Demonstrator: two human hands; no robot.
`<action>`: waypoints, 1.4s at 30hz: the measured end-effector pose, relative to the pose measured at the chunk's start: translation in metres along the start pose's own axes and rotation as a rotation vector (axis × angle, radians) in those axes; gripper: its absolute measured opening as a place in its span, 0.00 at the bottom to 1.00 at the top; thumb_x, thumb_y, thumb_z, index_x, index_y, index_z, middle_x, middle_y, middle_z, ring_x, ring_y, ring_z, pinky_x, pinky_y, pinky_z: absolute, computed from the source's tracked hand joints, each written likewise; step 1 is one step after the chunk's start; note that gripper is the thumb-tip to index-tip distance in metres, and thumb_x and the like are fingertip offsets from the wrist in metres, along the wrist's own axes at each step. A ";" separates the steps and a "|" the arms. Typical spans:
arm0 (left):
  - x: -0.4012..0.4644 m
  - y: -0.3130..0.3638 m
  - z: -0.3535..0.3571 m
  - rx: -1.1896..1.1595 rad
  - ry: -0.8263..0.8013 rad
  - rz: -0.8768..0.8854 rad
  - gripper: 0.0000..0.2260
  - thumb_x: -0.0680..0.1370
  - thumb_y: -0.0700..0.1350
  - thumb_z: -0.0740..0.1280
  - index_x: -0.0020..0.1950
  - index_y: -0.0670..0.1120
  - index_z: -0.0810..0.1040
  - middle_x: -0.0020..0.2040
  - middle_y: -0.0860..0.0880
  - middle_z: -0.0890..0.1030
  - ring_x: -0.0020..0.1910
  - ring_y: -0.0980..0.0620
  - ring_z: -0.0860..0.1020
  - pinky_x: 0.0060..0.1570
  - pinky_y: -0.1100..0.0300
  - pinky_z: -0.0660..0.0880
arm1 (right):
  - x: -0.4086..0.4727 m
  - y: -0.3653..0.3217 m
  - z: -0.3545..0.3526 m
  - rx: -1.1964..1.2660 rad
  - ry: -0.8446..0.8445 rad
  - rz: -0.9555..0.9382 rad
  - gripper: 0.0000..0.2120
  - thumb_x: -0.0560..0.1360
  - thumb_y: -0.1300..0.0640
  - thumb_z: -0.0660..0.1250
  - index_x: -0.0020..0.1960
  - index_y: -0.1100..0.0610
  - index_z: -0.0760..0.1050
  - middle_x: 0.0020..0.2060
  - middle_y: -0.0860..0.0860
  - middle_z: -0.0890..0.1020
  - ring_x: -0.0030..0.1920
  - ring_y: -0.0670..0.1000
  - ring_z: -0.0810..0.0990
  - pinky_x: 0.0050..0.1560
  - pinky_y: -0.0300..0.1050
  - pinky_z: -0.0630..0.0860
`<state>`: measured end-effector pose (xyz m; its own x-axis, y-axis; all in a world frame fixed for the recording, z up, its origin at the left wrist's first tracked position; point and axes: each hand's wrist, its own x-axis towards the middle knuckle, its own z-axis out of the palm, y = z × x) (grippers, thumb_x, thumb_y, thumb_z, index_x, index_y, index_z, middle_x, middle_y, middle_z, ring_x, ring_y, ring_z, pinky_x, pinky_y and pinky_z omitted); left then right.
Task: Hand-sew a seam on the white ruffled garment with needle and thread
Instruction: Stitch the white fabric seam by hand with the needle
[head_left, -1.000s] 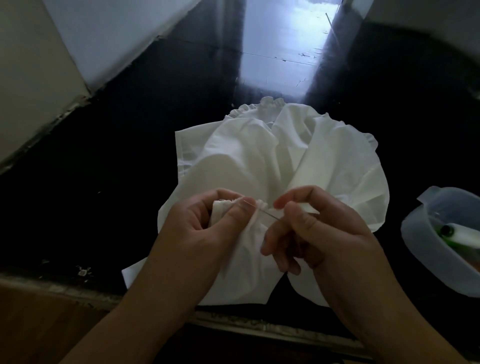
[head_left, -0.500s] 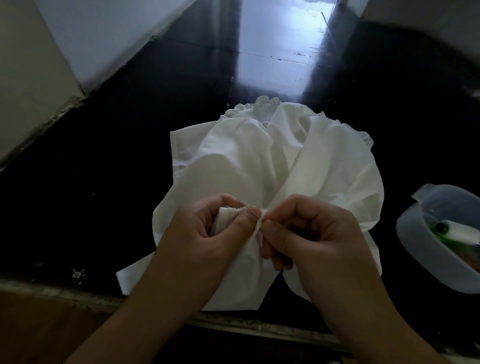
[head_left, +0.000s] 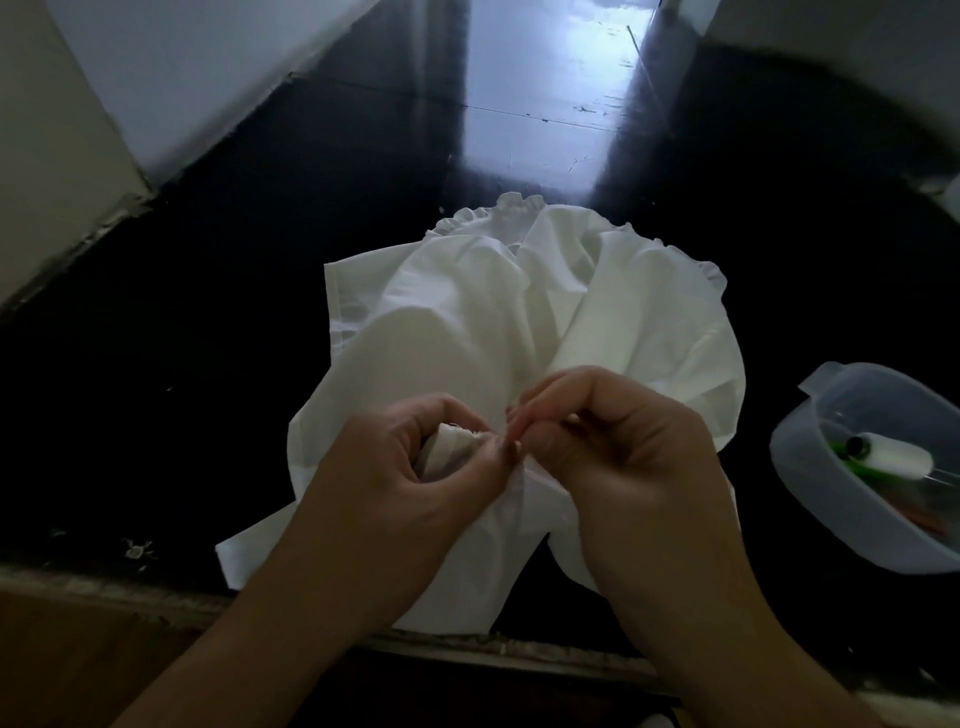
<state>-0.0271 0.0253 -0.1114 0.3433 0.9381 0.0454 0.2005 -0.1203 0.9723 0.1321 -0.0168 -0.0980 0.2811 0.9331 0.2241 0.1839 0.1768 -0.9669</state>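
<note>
The white ruffled garment (head_left: 519, 322) lies bunched on a black glossy surface (head_left: 208, 364), its frilled edge at the far side. My left hand (head_left: 415, 483) grips a gathered fold of the cloth between thumb and curled fingers. My right hand (head_left: 623, 441) is right beside it, fingertips pinched together at the edge of that fold, touching the left thumb. The needle and thread are too thin and too hidden by the fingers to make out.
A clear plastic tub (head_left: 810, 499) stands at the right, holding a white thread spool (head_left: 893, 457) and green and orange items. A pale wall (head_left: 62, 156) rises at the left. A wooden edge (head_left: 78, 649) runs along the near side.
A second ago my right hand held the needle a little off the fold with the shaft showing. It has since closed in against my left thumb and turned, fingertips now pinching at the fold.
</note>
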 end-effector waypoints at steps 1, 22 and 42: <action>0.000 0.001 0.000 0.026 0.010 -0.013 0.11 0.76 0.54 0.77 0.40 0.49 0.84 0.31 0.43 0.80 0.27 0.53 0.75 0.26 0.59 0.71 | 0.000 -0.002 0.000 0.116 0.029 0.055 0.08 0.72 0.75 0.69 0.40 0.64 0.80 0.39 0.54 0.86 0.48 0.53 0.87 0.53 0.47 0.83; 0.027 -0.005 -0.022 -0.245 0.438 -0.209 0.08 0.80 0.50 0.72 0.46 0.48 0.85 0.39 0.48 0.87 0.38 0.51 0.85 0.37 0.54 0.82 | 0.010 0.018 -0.060 -0.746 -0.030 0.278 0.08 0.80 0.57 0.66 0.42 0.49 0.75 0.30 0.48 0.80 0.31 0.44 0.77 0.30 0.37 0.67; 0.007 0.011 -0.017 -0.116 0.106 -0.047 0.11 0.71 0.58 0.72 0.43 0.52 0.88 0.38 0.45 0.87 0.38 0.44 0.86 0.37 0.46 0.83 | 0.002 -0.021 -0.014 0.054 -0.198 0.135 0.03 0.82 0.64 0.65 0.53 0.58 0.75 0.26 0.55 0.77 0.25 0.49 0.70 0.29 0.39 0.68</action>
<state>-0.0379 0.0358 -0.0966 0.2364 0.9715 0.0176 0.1048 -0.0435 0.9935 0.1419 -0.0226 -0.0752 0.1086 0.9917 0.0691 0.1051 0.0576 -0.9928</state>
